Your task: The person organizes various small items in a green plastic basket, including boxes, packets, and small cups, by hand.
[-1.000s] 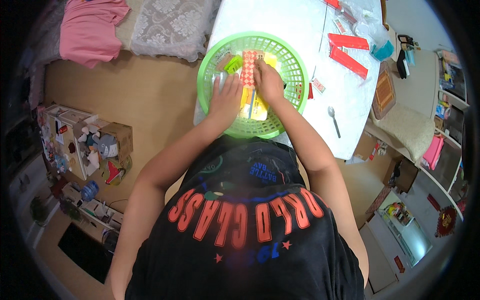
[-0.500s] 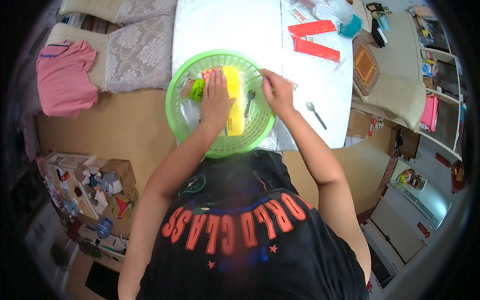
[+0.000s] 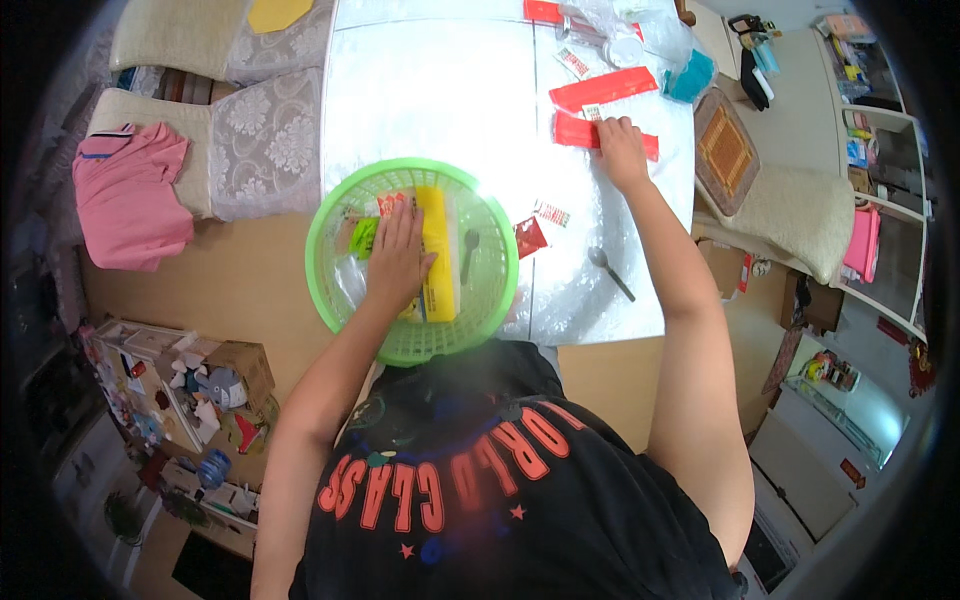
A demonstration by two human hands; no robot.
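A light green plastic basket (image 3: pixel 492 300) sits at the table's near edge, close to my body. Inside are a yellow package (image 3: pixel 436 255), a bundle with a bright green wrap (image 3: pixel 363 238), some clear plastic and a dark spoon (image 3: pixel 469 255). My left hand (image 3: pixel 398 255) lies with its fingers stretched out over the contents, left of the yellow package. Farther off to the right, my right hand (image 3: pixel 622 150) has its bent fingers on a long red packet (image 3: pixel 577 131), covering its middle. A second red packet (image 3: pixel 605 90) lies just beyond it.
Right of the basket lie a crumpled red wrapper (image 3: pixel 530 237) and a grey spoon (image 3: pixel 612 274). Clear plastic, a jar (image 3: pixel 622 50) and a teal packet (image 3: pixel 690 76) crowd the table's far right. Padded chairs stand on both sides, one with a pink shirt (image 3: pixel 135 195).
My right hand has left the basket's right rim and reached away to the red packet. My left hand stays on the basket's contents. The whole view has shifted.
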